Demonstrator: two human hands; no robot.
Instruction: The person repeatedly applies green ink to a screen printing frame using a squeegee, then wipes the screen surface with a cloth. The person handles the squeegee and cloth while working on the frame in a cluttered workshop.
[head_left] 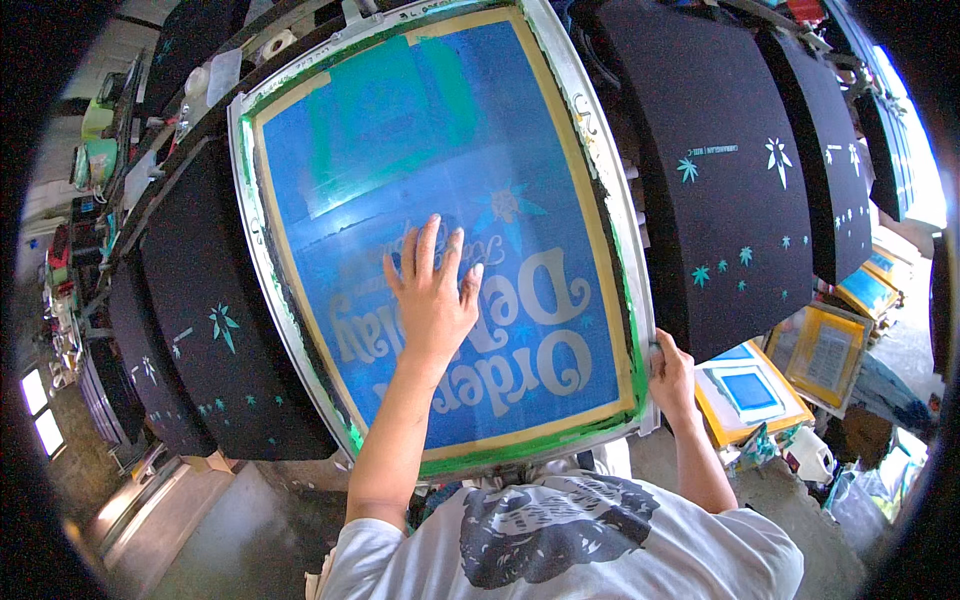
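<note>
A large printing screen (300, 330) with a pale metal frame and blue mesh lies tilted in front of me, yellow tape around its inner edge and pale lettering showing through reversed. My left hand (432, 295) rests flat on the middle of the mesh, fingers spread. My right hand (670, 372) grips the frame's near right corner. A green taped patch (390, 110) covers the far part of the mesh. Under the screen lies a black fabric panel (215, 330) with small teal star prints.
More black printed panels (720, 170) lie to the right and far right. Smaller yellow-framed screens (820, 350) lean on the floor at right, beside bags and a white jug (810, 455). Shelves with clutter run along the left. Bare concrete floor (240, 540) lies below.
</note>
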